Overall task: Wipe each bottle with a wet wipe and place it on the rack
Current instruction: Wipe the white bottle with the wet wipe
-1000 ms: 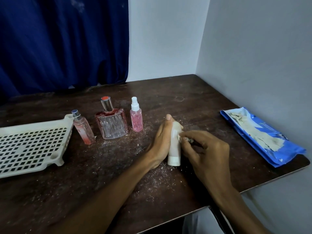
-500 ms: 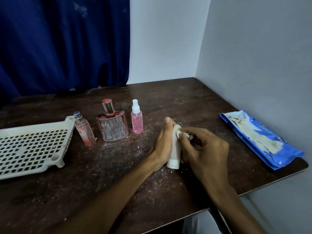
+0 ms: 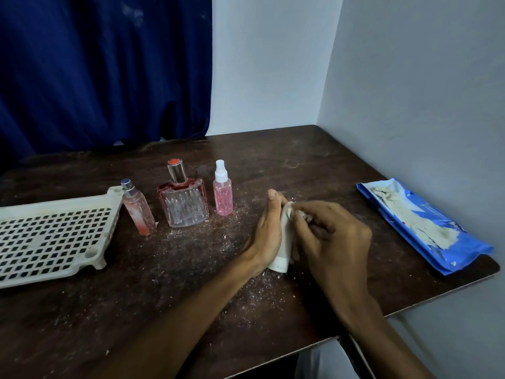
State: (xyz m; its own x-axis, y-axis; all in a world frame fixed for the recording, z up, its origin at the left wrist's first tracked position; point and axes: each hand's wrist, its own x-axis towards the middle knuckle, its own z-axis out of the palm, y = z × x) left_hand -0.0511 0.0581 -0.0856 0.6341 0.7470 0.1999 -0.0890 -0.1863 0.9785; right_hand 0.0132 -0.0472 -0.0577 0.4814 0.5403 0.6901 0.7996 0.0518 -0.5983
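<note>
So, the left hand (image 3: pixel 266 233) was wrapped along the left side of a small white plastic tube-shaped bottle (image 3: pixel 284 242), thumb stretched up past the bottle's top, the other fingers hidden behind it. The bottle was held tilted, its cap end down on the dark brown wooden table (image 3: pixel 300 160). The right hand (image 3: pixel 330 236) was curled up tight on the bottle's right side, and a crumpled whitish wet wipe (image 3: pixel 302 214) was pinched in its fingertips and pressed against the upper part of the bottle.

Left of the white bottle, three more were stood upright in a row: nearest, a small pink plastic spray bottle with a white nozzle (image 3: pixel 223 198); then a squat square clear glass perfume bottle with a silver neck and red top (image 3: pixel 183 203); then a slim pink glass bottle with a silver sprayer (image 3: pixel 138 212). Further left again, just beside that slim one, a cream slotted plastic rack (image 3: pixel 54 236) was set flat, nothing seen on it. Well to the right of the white bottle, a blue plastic wipe pack (image 3: pixel 426 228) was left open near the table edge, pale wipes showing.

Pale dust and crumbs were scattered over the tabletop around the white bottle. Behind it all, a dark blue fabric curtain (image 3: pixel 103 72) was hung to the left and plain pale grey walls (image 3: pixel 410 91) were met in the corner.
</note>
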